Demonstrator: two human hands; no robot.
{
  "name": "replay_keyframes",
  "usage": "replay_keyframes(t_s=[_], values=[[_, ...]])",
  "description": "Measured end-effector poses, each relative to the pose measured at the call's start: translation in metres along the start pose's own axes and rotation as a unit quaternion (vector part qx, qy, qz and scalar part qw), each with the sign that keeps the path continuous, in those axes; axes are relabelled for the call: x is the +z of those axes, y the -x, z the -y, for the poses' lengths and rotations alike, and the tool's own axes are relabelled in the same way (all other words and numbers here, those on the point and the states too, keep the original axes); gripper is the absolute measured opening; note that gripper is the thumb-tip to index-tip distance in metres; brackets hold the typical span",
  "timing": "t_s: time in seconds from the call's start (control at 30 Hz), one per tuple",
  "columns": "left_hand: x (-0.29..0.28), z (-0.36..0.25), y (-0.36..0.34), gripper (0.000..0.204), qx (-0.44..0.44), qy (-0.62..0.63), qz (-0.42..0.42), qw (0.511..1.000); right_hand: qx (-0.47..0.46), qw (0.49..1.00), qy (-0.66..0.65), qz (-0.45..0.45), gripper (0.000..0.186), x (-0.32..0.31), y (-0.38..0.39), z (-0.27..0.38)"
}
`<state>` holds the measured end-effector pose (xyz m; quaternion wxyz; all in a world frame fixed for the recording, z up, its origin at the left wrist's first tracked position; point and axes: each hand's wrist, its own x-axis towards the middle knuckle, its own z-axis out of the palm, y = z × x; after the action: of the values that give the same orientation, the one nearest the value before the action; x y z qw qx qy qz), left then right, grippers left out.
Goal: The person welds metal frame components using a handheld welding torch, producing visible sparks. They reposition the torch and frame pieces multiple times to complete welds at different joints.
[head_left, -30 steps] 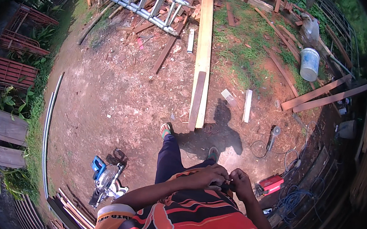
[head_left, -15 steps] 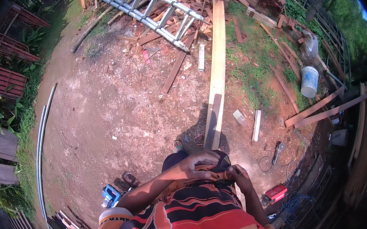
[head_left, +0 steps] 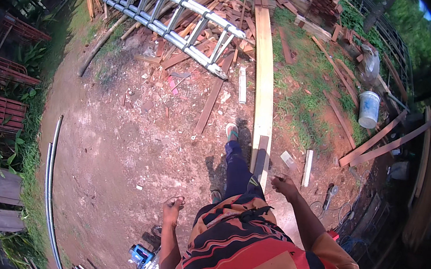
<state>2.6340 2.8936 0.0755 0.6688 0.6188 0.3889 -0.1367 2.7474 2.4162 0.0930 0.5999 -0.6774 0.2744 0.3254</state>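
My left hand (head_left: 173, 209) hangs over bare dirt to the left of my body, its fingers curled in and nothing seen in them. My right hand (head_left: 285, 187) is out in front on the right, closed, with fingertips pinched together; a small dark tip shows there, too small to name. Just left of that hand lies a long pale plank (head_left: 265, 81), running away from me to the woodpile. A short dark board (head_left: 261, 154) rests on the plank's near end. My left foot in a sandal (head_left: 232, 132) is stepped forward beside the plank.
A metal ladder (head_left: 170, 20) leans across a pile of scrap wood (head_left: 239, 23). A white bucket (head_left: 369, 109), an angle grinder (head_left: 330, 195) with cords and a white offcut (head_left: 307, 168) lie right. A blue power tool (head_left: 141, 256) sits near left; metal pipes (head_left: 49, 190) lie farther left.
Both hands have come away from my waist and shirt hem, spreading to either side. My left leg has stepped forward, and the view has shifted, with the ground things lower in it.
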Motion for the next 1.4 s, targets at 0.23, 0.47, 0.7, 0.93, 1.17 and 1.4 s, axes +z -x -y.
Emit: replay_keyframes(t_s=[0.23, 0.47, 0.7, 0.93, 1.17, 1.4], values=[[0.079, -0.01, -0.028, 0.025, -0.141, -0.236, 0.051, 0.96, -0.049, 0.973, 0.222, -0.037, 0.037, -0.004, -0.269, 0.05], [0.219, -0.078, -0.124, 0.037, -0.266, -0.257, 0.105, 0.923, 0.075, 0.944, 0.322, 0.01, 0.057, 0.031, -0.54, 0.037], [0.295, -0.126, -0.21, 0.037, -0.375, -0.16, -0.014, 0.913, 0.079, 0.936, 0.328, -0.103, 0.11, 0.06, -0.792, 0.053], [0.309, -0.158, -0.242, 0.037, -0.418, -0.154, -0.047, 0.894, 0.072, 0.92, 0.322, -0.213, 0.104, 0.063, -0.869, 0.054], [0.302, -0.182, -0.21, 0.037, -0.375, -0.106, -0.043, 0.92, 0.092, 0.822, -0.562, 0.005, 0.075, 0.073, -0.735, 0.116], [0.239, -0.196, -0.192, 0.037, -0.286, -0.045, 0.048, 0.956, 0.072, 0.542, -0.795, 0.261, 0.092, 0.057, -0.553, 0.201]])
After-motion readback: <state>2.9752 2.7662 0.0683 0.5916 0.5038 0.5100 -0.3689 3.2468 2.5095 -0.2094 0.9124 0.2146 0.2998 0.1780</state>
